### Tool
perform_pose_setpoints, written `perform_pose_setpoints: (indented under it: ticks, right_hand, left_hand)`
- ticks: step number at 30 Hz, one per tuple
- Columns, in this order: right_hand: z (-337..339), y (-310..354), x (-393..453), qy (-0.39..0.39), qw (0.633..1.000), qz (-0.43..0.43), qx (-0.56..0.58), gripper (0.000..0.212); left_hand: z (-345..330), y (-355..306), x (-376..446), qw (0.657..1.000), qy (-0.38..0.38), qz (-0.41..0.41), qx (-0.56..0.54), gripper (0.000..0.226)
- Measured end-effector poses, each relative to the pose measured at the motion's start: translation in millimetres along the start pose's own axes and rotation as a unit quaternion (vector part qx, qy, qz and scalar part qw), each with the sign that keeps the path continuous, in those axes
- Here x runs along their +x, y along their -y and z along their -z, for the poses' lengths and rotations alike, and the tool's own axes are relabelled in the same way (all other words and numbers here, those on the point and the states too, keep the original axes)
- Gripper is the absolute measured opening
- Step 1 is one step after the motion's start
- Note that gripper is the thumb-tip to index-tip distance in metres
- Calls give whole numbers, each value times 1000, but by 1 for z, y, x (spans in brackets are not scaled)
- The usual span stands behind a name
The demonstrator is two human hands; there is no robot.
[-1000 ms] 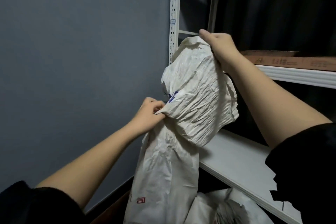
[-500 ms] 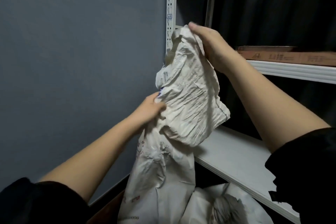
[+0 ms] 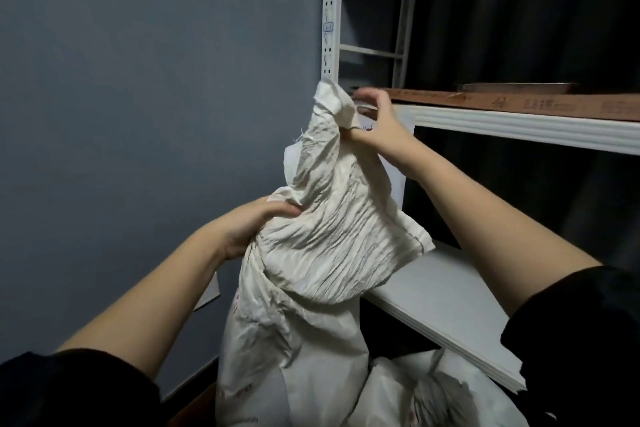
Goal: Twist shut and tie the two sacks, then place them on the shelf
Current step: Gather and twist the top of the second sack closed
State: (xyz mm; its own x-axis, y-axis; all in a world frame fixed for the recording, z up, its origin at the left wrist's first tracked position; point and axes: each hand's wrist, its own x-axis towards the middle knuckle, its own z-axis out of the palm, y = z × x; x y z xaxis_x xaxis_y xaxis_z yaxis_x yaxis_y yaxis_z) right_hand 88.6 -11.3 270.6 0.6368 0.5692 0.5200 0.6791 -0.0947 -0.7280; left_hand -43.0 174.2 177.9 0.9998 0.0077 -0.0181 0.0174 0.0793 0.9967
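A tall white woven sack [image 3: 291,340] stands in front of me, its crumpled top flopped over to the right. My left hand [image 3: 252,225] grips the sack's neck from the left side. My right hand [image 3: 377,121] pinches the top edge of the sack's mouth, thumb and forefinger closed on it, other fingers spread. A second white sack [image 3: 433,392] lies low at the right, only partly in view. The white shelf board [image 3: 446,295] runs just right of the standing sack.
A white slotted upright [image 3: 331,10] of the metal rack rises behind the sack. An upper shelf rail [image 3: 519,125] carries a flat brown cardboard box [image 3: 512,102]. A grey-blue wall fills the left. Dark curtain-like backing lies behind the rack.
My right hand has lowered and shifted its hold on the top edge, fingers now spread. My left hand has moved from the flap's edge to grip the sack's neck.
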Motion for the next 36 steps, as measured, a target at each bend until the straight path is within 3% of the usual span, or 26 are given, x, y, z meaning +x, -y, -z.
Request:
perform_pose_setpoints:
  ticks: [1, 2, 5, 6, 9, 11, 13, 15, 16, 19, 22, 24, 27, 28, 30, 33, 34, 36]
  right_hand:
    - [-3, -1, -1, 31, 999, -17, 25, 74]
    - [-5, -1, -2, 64, 997, -27, 39, 72]
    - [-12, -5, -7, 113, 990, -62, 53, 15]
    - [-13, -5, -10, 104, 990, -74, 62, 7]
    - [-12, -16, -11, 48, 996, -61, 33, 22]
    - [-7, -23, -10, 52, 997, -42, -23, 19]
    - [-2, -25, -12, 154, 982, -53, -100, 30]
    - [2, -30, -11, 254, 951, -77, -158, 48]
    - [4, -32, -9, 254, 946, -80, -185, 40]
    - [15, -23, 3, 88, 979, -35, -179, 15]
    - [22, -1, 19, -53, 978, 50, -194, 6]
    - [20, 12, 25, -108, 966, 71, -224, 7]
    - [13, 23, 24, -136, 942, 97, -291, 7]
    - [12, 25, 24, -139, 929, 108, -325, 10]
    - [7, 34, 26, -151, 917, 129, -346, 6]
    - [-6, 54, 31, -133, 928, 135, -319, 28]
    - [-9, 58, 33, -125, 933, 132, -312, 31]
    - [-7, 59, 33, -134, 933, 116, -313, 35]
  left_hand:
    - [2, 2, 0, 999, 5, 23, -27, 30]
    - [3, 3, 0, 998, 7, 41, -47, 30]
    - [6, 6, -2, 996, -1, 65, -63, 27]
    - [6, 5, -2, 995, -6, 64, -70, 27]
    - [9, 4, 1, 990, -67, 13, -121, 28]
    - [12, 5, 8, 974, -180, -73, -120, 28]
    - [16, 3, 14, 942, -289, -147, -82, 25]
    - [18, -1, 18, 927, -322, -176, -72, 21]
    - [18, -2, 18, 928, -320, -182, -63, 17]
    - [16, -1, 18, 937, -285, -198, -38, 13]
    - [8, 1, 16, 945, -225, -230, 54, 53]
    - [0, 3, 16, 950, -168, -221, 144, 62]
    - [-15, 9, 14, 955, -99, -137, 242, 52]
    - [-21, 11, 13, 957, -112, -117, 239, 45]
    - [-31, 10, 14, 945, -214, -99, 228, 11]
    - [-37, 10, 24, 908, -340, -90, 227, 16]
    - [-41, 11, 24, 913, -341, -103, 200, 15]
    - [-43, 14, 19, 942, -285, -146, 105, 34]
